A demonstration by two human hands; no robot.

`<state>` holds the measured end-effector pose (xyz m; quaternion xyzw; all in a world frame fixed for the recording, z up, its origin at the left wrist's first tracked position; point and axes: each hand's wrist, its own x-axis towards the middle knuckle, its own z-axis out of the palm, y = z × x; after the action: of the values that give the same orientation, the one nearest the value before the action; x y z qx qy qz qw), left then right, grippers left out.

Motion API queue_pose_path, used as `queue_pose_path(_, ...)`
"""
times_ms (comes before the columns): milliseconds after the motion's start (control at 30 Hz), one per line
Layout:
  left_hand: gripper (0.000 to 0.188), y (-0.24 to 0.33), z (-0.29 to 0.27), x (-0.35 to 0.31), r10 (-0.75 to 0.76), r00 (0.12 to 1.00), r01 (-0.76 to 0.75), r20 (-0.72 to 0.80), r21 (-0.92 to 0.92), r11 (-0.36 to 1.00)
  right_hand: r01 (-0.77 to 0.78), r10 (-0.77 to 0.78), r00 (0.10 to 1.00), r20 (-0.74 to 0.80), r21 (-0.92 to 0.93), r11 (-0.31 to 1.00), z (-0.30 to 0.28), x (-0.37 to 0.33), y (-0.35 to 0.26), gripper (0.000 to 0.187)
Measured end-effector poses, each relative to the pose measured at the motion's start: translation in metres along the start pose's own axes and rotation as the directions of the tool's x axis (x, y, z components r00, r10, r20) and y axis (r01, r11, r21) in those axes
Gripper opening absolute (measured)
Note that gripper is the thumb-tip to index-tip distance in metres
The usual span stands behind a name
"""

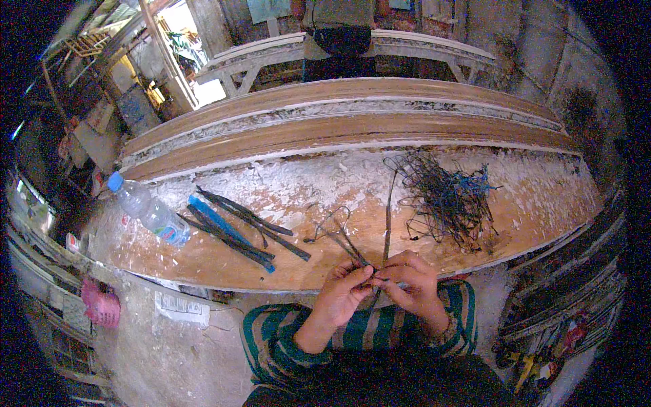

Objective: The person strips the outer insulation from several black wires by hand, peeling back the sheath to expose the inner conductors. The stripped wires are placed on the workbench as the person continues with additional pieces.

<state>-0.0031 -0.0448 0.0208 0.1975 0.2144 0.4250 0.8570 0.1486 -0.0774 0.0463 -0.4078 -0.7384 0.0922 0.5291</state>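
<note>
Near the front edge of the worktable, my left hand (339, 293) pinches a thin dark cord between thumb and fingers. Its loose looped length (349, 241) lies on the wood beyond. Close against it, my right hand (412, 283) is closed on a narrow dark strip (388, 224), which stretches away from me toward the tangle. The fingertips of both hands nearly meet, so the exact crossing of cord and strip is hidden. A loose heap of thin dark cords (451, 200) with some blue among them lies to the right. Several flat black strips (237, 237) and a blue strip (215, 216) lie to the left.
A plastic bottle with a blue cap (146, 210) lies at the table's left end. White flakes cover much of the wooden tabletop (298, 275). Long wooden boards (271, 139) run along its far side. Beyond a bench stands another person (339, 27). A pink container (102, 303) sits at lower left.
</note>
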Motion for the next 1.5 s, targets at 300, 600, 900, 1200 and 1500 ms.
queue_pose_path(300, 0.01, -0.006, 0.007, -0.003, 0.209, 0.978, -0.201, -0.02, 0.207, 0.958, -0.489, 0.663, 0.744, -0.078, 0.613, 0.621, 0.019, -0.005, -0.009, 0.007)
queue_pose_path(600, 0.008, 0.003, 0.005, 0.0, 0.269, 0.963, -0.251, -0.028, 0.277, 0.927, -0.462, 0.484, 0.875, 0.0, 0.297, 0.836, 0.011, -0.001, -0.009, 0.012)
queue_pose_path(900, 0.008, 0.005, -0.001, 0.001, 0.382, 0.922, -0.363, 0.066, 0.489, 0.793, -0.529, 0.491, 0.849, 0.196, 0.321, 0.786, 0.014, -0.006, 0.003, 0.009)
queue_pose_path(1200, 0.012, 0.012, 0.0, -0.001, 0.287, 0.953, -0.298, 0.099, 0.493, 0.817, -0.637, 0.602, 0.752, 0.27, 0.535, 0.555, 0.01, -0.006, 0.004, 0.014)
queue_pose_path(1500, 0.013, 0.016, 0.01, -0.007, 0.202, 0.979, -0.195, 0.028, 0.409, 0.891, -0.632, 0.665, 0.722, 0.188, 0.57, 0.525, 0.011, -0.003, -0.006, 0.009)
